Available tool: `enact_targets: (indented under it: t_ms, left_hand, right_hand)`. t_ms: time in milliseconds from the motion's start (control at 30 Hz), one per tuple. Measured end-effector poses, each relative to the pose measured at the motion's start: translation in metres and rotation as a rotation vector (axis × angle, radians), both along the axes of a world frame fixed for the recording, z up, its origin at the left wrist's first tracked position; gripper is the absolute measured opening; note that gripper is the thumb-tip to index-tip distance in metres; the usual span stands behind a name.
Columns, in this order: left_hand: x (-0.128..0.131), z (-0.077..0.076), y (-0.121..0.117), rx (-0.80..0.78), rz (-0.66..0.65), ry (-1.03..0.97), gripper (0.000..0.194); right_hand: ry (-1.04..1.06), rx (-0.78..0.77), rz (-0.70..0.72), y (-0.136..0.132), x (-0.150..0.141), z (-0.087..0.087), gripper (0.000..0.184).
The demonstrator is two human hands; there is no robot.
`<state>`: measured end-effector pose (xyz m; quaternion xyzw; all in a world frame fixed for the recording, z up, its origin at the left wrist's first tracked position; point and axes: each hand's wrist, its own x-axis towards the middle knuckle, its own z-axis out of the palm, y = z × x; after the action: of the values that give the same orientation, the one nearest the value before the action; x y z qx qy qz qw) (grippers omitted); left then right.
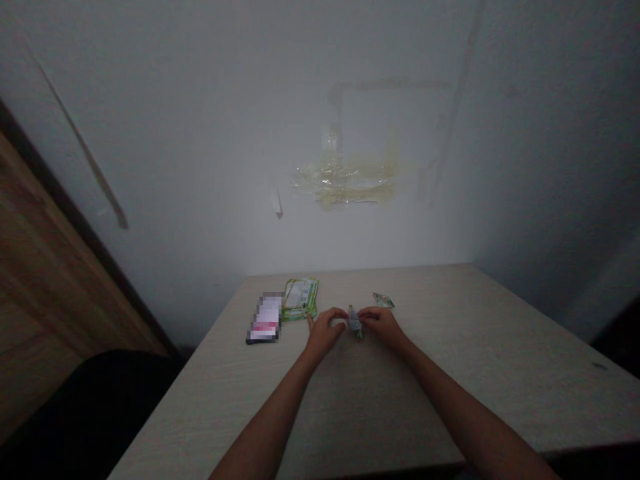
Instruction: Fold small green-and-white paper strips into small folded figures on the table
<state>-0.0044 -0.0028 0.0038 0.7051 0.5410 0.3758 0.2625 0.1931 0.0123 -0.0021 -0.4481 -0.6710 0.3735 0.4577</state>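
Note:
A small folded piece of printed packaging [355,323], greyish with green at its lower edge, is held up between my two hands just above the table. My left hand [326,329] pinches its left side with thumb and forefinger, the other fingers spread toward the green packets. On the opposite side, my right hand [384,325] is closed on it with the fingertips. A second small folded printed piece [383,300] lies just beyond my right hand. Flat green-and-white packets [301,295] are stacked beyond my left hand.
A phone [267,319] with a lit, blurred-out screen lies left of the packets. The pale wooden table [400,407] meets a grey wall [200,167] with clear tape [345,183] on it. At the lower left is a dark rounded object [100,400].

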Motion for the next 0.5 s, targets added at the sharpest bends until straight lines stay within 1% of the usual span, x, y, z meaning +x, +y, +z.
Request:
enact_targets:
  t_ms: [233,500]
  left_hand:
    - [0.0004,-0.0054,0.0011,0.029,0.040,0.030,0.020]
    - [0.0021,-0.0051,0.0003,0.030,0.019,0.031,0.030]
  right_hand:
    - [-0.043,0.045,0.013,-0.0025,-0.0010,0.0027,0.023]
    - [-0.091,0.072,-0.020,0.0014,0.0008,-0.0025,0.023]
